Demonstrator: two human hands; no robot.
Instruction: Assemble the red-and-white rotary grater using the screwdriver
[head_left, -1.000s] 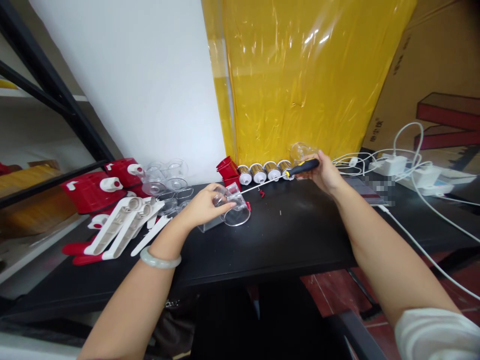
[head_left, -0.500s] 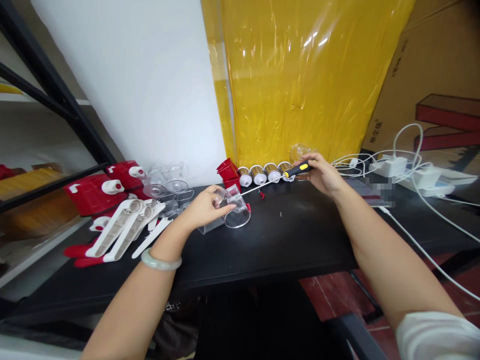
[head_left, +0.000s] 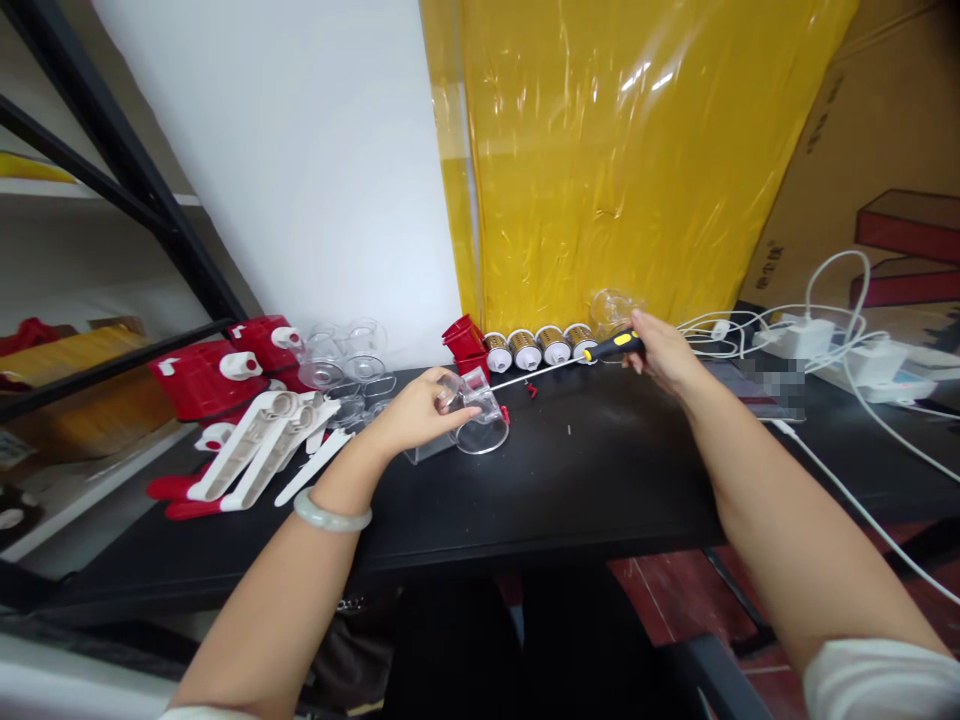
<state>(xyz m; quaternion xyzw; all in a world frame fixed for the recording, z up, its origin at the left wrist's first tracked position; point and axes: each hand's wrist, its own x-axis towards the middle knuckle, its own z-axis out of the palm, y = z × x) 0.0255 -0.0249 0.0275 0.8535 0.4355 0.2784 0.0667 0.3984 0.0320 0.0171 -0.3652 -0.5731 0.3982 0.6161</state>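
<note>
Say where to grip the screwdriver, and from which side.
Best by the screwdriver's handle, coming from the person's right: it is thicker than the thin shaft and forms the right-hand end, where the right hand has it. The shaft slants down-left toward the clear plastic part in the left hand, so that end looks crowded.

Screwdriver shaft (head_left: 540,373): smooth, bright metal; handle (head_left: 619,344): plastic-looking. Clear part (head_left: 487,408): glossy plastic. Desk (head_left: 615,470): smooth, low sheen. Upright film (head_left: 555,150): glossy, wrinkled. Carton (head_left: 817,170): matt cardboard.
</note>
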